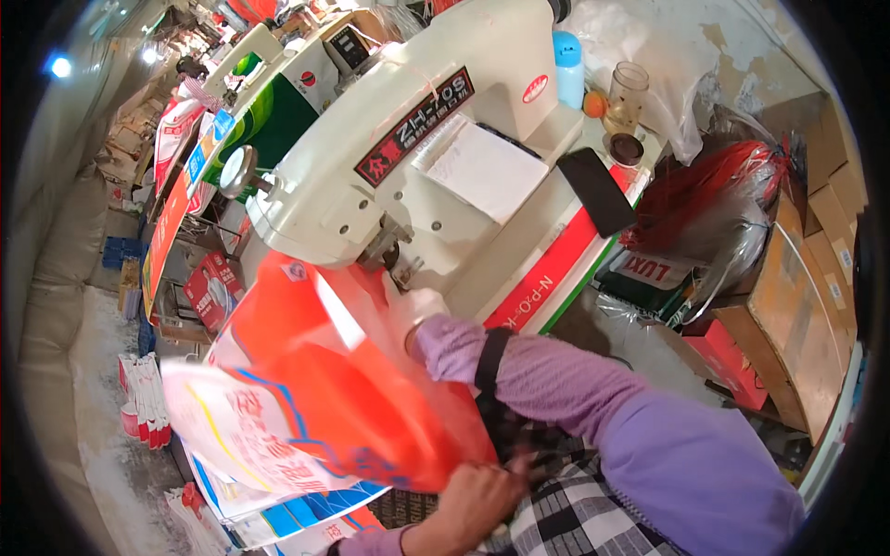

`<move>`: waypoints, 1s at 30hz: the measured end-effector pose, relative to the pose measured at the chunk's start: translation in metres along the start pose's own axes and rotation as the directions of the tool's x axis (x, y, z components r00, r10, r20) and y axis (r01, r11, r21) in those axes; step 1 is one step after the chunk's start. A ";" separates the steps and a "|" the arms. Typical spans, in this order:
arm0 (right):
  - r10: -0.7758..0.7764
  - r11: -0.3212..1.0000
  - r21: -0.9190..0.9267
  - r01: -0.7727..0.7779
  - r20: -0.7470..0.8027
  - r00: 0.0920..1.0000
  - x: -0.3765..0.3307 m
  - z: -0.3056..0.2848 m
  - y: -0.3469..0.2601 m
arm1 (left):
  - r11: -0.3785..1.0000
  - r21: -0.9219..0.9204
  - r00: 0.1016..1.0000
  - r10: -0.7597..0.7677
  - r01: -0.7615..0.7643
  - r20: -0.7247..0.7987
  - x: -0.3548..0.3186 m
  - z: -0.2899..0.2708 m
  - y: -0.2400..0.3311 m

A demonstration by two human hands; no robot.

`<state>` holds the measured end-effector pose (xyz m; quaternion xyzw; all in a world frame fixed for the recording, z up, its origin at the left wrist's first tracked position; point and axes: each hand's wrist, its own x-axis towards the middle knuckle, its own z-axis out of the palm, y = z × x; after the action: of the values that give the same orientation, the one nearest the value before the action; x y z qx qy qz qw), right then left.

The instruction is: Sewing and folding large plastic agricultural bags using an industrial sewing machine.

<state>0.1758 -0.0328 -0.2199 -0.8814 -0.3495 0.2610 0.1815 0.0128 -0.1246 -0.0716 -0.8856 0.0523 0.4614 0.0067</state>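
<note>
A red-and-white printed sack [371,380], bent and partly blurred, hangs below the head of a large cream-coloured sewing machine [315,199]. Its upper edge lies close to the metal presser parts [385,250]. My right hand [417,310], in a white glove, is closed at the sack's upper right edge beside those parts; the sack hides some of its fingers. Bare and smeared by motion, my left hand [477,500] is at the sack's lower right corner. Whether its fingers grip the sack cannot be made out.
On the machine lie a notepad [491,171] and a black phone [596,193]. Behind them stand a blue bottle [568,69] and a glass jar [627,97]. Cardboard boxes [825,213] and red plastic wrap [714,195] crowd the right. More printed sacks [324,505] lie below.
</note>
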 end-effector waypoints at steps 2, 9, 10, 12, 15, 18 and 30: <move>-0.027 0.994 0.106 0.040 -0.124 0.992 -0.003 0.009 0.008 | 0.963 0.139 0.840 0.270 -0.232 -0.471 -0.015 0.008 -0.022; -0.211 0.966 0.113 0.233 -0.179 0.961 -0.065 0.005 0.042 | 0.800 -0.215 0.461 -0.517 0.561 -0.721 -0.141 0.016 -0.375; -0.366 0.901 -0.045 0.432 -0.614 0.699 -0.078 -0.006 0.050 | 0.612 -0.273 0.337 -0.693 0.742 -0.638 -0.135 0.037 -0.407; -0.383 0.795 -0.018 0.607 -0.790 0.479 -0.105 -0.027 0.047 | 0.645 -0.280 0.258 -0.610 0.711 -0.750 -0.139 0.066 -0.450; -0.582 0.711 -0.034 0.702 -0.590 0.560 -0.144 -0.040 0.008 | 0.655 -0.241 -0.090 -0.255 0.716 -0.963 -0.181 0.069 -0.464; -0.719 0.632 -0.047 0.773 -0.406 0.563 -0.148 -0.051 0.002 | 0.655 -0.311 -0.249 -0.188 0.689 -0.950 -0.284 0.113 -0.407; -0.734 0.442 0.665 0.602 -0.118 0.669 -0.202 0.059 0.065 | 0.528 -0.439 0.434 -0.142 -0.727 -0.890 -0.005 0.009 -0.104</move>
<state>0.0495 -0.2130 -0.2321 -0.5173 -0.5696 0.3534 0.5320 0.0127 -0.0206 -0.0767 -0.8594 0.0164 -0.0779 -0.5051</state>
